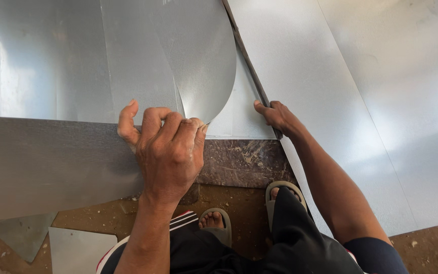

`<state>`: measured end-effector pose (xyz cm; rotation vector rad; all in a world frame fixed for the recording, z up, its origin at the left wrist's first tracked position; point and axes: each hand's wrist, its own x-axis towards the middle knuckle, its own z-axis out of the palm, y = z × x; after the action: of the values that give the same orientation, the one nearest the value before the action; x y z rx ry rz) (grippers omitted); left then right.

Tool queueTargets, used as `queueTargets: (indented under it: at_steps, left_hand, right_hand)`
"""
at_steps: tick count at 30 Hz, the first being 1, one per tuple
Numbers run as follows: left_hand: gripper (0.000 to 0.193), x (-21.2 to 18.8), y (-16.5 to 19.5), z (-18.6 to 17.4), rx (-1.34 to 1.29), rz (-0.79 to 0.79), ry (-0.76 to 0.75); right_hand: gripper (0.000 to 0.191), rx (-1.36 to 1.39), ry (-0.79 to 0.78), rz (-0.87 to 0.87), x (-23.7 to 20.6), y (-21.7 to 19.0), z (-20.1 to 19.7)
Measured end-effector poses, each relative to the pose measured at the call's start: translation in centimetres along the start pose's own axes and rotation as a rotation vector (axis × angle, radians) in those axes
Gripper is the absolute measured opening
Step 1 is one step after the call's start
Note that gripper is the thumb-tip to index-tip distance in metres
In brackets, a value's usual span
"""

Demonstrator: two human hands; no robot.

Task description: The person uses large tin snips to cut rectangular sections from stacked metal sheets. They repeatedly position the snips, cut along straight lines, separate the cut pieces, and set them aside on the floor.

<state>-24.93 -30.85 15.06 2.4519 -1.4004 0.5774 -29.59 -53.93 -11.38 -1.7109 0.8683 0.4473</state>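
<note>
On the floor, galvanized sheet metal (76, 66) spreads ahead of the person. The left hand (168, 147) grips its curling cut strip (203, 66); the right hand (274, 115) closes on a long dark bar (247, 61) running away forward.

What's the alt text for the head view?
Seen from above, the left hand grips the edge of a curved metal sheet, while the right hand presses on a dark straight bar lying across flat sheets. Sandalled feet stand below.
</note>
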Motion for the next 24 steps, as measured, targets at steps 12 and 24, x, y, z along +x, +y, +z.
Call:
queueTargets:
  at_steps: [12,24]
  left_hand:
    - [0.014,0.1,-0.7,0.3,-0.001,0.014,0.003]
    - [0.011,0.0,-0.5,-0.8,0.013,-0.021,0.001]
  right_hand:
    - [0.059,-0.102,0.066,-0.011,1.4,1.7,1.3]
    - [0.065,-0.044,0.062,-0.031,1.8,-4.2,-0.7]
